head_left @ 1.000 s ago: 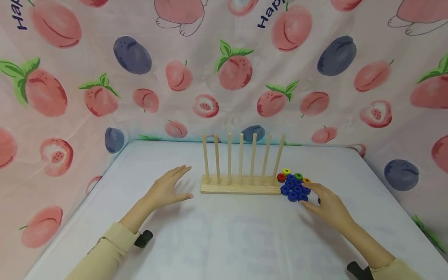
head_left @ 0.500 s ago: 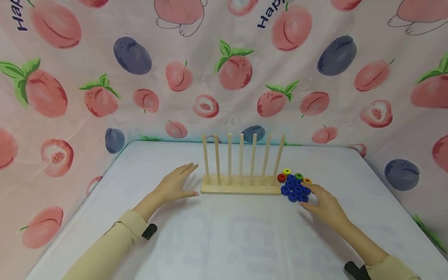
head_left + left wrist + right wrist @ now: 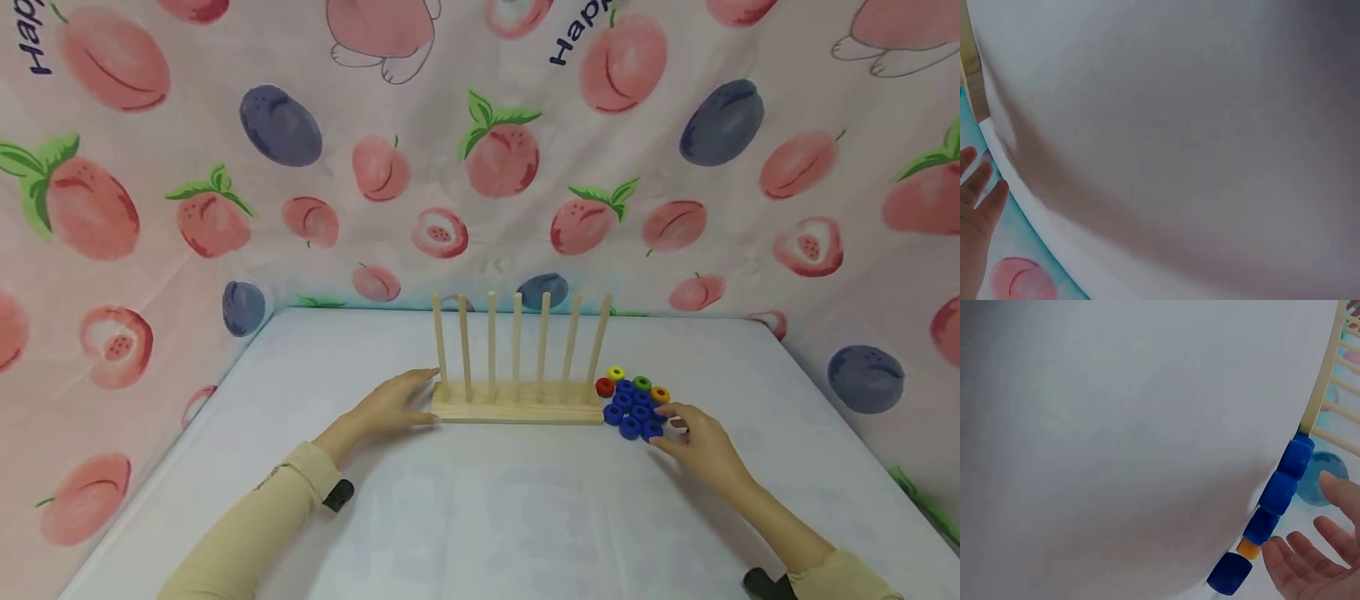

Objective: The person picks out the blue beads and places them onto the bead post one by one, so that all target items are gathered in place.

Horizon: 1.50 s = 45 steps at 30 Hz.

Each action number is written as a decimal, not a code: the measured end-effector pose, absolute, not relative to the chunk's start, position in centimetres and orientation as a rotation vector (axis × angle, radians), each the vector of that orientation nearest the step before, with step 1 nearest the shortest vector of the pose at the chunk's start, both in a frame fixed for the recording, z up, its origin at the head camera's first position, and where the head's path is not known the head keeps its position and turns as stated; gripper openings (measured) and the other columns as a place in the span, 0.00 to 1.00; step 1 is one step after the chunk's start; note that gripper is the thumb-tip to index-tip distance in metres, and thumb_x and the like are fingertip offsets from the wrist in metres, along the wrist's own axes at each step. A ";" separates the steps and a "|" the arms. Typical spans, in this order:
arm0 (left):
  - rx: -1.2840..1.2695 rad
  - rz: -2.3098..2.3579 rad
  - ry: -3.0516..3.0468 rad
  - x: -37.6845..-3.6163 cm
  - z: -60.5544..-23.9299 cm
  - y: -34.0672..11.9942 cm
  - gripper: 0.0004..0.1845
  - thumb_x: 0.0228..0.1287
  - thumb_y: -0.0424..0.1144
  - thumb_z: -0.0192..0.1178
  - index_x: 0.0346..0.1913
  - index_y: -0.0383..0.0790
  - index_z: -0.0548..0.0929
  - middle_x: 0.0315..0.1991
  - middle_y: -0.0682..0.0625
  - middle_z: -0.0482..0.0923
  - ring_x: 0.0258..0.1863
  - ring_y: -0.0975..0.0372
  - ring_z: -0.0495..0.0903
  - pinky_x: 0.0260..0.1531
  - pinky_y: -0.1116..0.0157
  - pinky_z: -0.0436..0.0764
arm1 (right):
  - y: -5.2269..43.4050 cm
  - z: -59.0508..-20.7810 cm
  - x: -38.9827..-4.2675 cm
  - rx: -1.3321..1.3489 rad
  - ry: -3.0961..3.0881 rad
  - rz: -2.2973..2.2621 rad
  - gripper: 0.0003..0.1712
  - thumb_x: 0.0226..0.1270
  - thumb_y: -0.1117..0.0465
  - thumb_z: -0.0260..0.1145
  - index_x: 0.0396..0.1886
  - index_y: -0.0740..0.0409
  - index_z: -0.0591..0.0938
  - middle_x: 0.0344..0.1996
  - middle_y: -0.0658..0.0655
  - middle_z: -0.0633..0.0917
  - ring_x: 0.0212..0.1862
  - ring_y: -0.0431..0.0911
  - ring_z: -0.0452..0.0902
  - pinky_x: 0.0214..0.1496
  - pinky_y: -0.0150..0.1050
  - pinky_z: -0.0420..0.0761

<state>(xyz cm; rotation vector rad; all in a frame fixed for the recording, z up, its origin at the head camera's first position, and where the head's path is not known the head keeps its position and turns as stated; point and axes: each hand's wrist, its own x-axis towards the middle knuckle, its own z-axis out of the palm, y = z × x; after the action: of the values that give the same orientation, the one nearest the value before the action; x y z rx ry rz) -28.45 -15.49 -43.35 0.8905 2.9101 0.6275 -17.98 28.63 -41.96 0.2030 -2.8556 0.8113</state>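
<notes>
A wooden rack (image 3: 517, 410) with several upright pegs stands mid-table. My left hand (image 3: 420, 398) lies flat with straight fingers, its tips touching the rack's left end; the left wrist view shows those fingers (image 3: 979, 187) spread and empty. Right of the rack sits a cluster of blue rings (image 3: 633, 412) with a red ring (image 3: 604, 387), a yellow ring (image 3: 616, 373), a green ring (image 3: 642, 383) and an orange ring (image 3: 660, 394). My right hand (image 3: 672, 427) hovers at the cluster's right edge, fingers relaxed. In the right wrist view its fingers (image 3: 1307, 559) are spread beside the blue rings (image 3: 1279, 490), holding nothing.
The white table (image 3: 480, 517) is walled on three sides by a fruit-print cloth (image 3: 480, 167). The rack (image 3: 1319, 394) edges the right wrist view.
My left hand slid right until its fingertips reached the rack's left end. My right hand crept slightly closer to the blue rings. The rings and rack have not moved.
</notes>
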 end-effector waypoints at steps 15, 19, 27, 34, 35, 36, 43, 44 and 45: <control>0.948 0.589 2.863 -28.2 -44.0 -15.1 0.39 0.52 0.54 0.59 0.63 0.36 0.62 0.64 0.42 0.60 0.63 0.50 0.60 0.63 0.55 0.59 | 28.7 -42.4 -18.2 0.176 -2.897 0.837 0.21 0.51 0.63 0.66 0.44 0.69 0.75 0.42 0.71 0.79 0.42 0.62 0.77 0.41 0.50 0.78; 0.978 0.601 2.807 -28.0 -43.8 -15.0 0.37 0.54 0.51 0.58 0.63 0.35 0.62 0.65 0.42 0.57 0.64 0.48 0.58 0.63 0.52 0.57 | 28.7 -42.3 -18.2 0.155 -2.934 0.838 0.21 0.51 0.63 0.65 0.44 0.69 0.75 0.42 0.70 0.79 0.43 0.62 0.76 0.41 0.50 0.79; 0.938 0.594 2.770 -28.2 -43.6 -14.8 0.35 0.55 0.51 0.57 0.64 0.39 0.61 0.66 0.45 0.57 0.64 0.44 0.55 0.63 0.49 0.56 | 28.6 -42.2 -18.5 0.148 -2.982 0.858 0.21 0.50 0.65 0.65 0.44 0.70 0.75 0.40 0.69 0.80 0.42 0.59 0.77 0.41 0.49 0.78; 0.915 0.590 2.732 -28.2 -43.5 -14.8 0.36 0.55 0.51 0.57 0.64 0.38 0.61 0.66 0.46 0.56 0.65 0.44 0.54 0.62 0.48 0.56 | 28.5 -42.3 -18.7 0.138 -3.019 0.809 0.20 0.49 0.65 0.66 0.42 0.71 0.76 0.36 0.66 0.82 0.38 0.54 0.78 0.39 0.46 0.79; 0.903 0.596 2.725 -28.1 -43.5 -14.7 0.36 0.55 0.51 0.57 0.64 0.39 0.60 0.66 0.46 0.55 0.65 0.45 0.53 0.62 0.48 0.56 | 28.5 -42.3 -18.7 0.138 -3.022 0.794 0.20 0.49 0.65 0.66 0.42 0.71 0.76 0.35 0.65 0.82 0.37 0.53 0.78 0.38 0.45 0.79; 0.893 0.600 2.719 -28.1 -43.5 -14.7 0.36 0.54 0.51 0.57 0.64 0.39 0.60 0.66 0.46 0.55 0.65 0.45 0.53 0.62 0.47 0.56 | 28.5 -42.3 -18.7 0.136 -3.024 0.778 0.20 0.48 0.66 0.66 0.42 0.71 0.76 0.34 0.65 0.82 0.36 0.53 0.78 0.38 0.45 0.79; 0.885 0.558 2.743 -28.3 -43.4 -14.6 0.36 0.53 0.53 0.57 0.63 0.39 0.63 0.65 0.48 0.57 0.64 0.46 0.56 0.61 0.47 0.58 | 28.4 -42.2 -18.9 0.140 -3.039 0.683 0.18 0.47 0.64 0.68 0.38 0.71 0.77 0.29 0.61 0.82 0.32 0.48 0.77 0.33 0.42 0.78; 0.886 0.548 2.751 -28.3 -43.4 -14.6 0.36 0.53 0.54 0.57 0.62 0.39 0.63 0.65 0.48 0.57 0.64 0.46 0.57 0.61 0.47 0.58 | 28.4 -42.2 -19.0 0.147 -3.040 0.673 0.18 0.47 0.64 0.68 0.38 0.70 0.78 0.29 0.61 0.82 0.31 0.48 0.77 0.33 0.42 0.78; 0.891 0.544 2.753 -28.4 -43.3 -14.6 0.36 0.53 0.54 0.57 0.62 0.39 0.63 0.65 0.47 0.57 0.63 0.46 0.57 0.61 0.47 0.59 | 28.5 -42.2 -19.1 0.155 -3.039 0.660 0.18 0.47 0.64 0.68 0.37 0.70 0.78 0.29 0.61 0.83 0.31 0.47 0.77 0.32 0.42 0.78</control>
<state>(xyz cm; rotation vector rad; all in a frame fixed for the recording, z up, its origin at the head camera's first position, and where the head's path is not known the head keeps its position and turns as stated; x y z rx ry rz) -28.37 -14.56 -43.34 0.8913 2.7534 0.5442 -19.07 28.50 -42.19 0.1554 -3.0387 0.6604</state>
